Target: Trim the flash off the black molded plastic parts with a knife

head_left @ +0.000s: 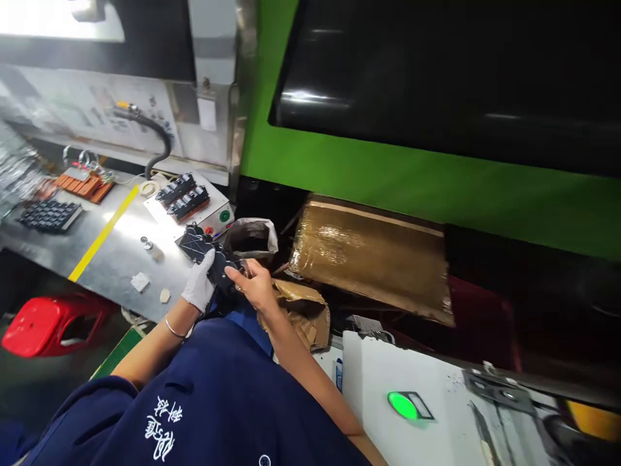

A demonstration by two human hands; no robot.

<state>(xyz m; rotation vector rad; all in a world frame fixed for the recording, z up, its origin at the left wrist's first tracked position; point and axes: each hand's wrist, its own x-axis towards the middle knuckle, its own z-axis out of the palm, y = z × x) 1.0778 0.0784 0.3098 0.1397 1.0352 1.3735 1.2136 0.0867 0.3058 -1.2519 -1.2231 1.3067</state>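
Observation:
A black moulded plastic part [222, 264] with rounded ends is held up between my two hands, in front of my body. My left hand [200, 286], in a white glove, grips its left side. With bare fingers, my right hand [257, 285] pinches its right end; the fingertips partly cover that end. Just beyond the part stands a white control box [167, 217] with a green and a red button. Black parts [187, 197] like the held one rest in orange holders on the box. An open white bag [252, 238] is close behind my right hand.
The metal bench [114, 255] has yellow tape [104, 233], a stack of black parts [51, 215] and orange blocks [82, 184]. A red stool [53, 323] stands at left. Right of my hands are an open cardboard box [305, 310], a wrapped brown panel [373, 252] and a white table [373, 388].

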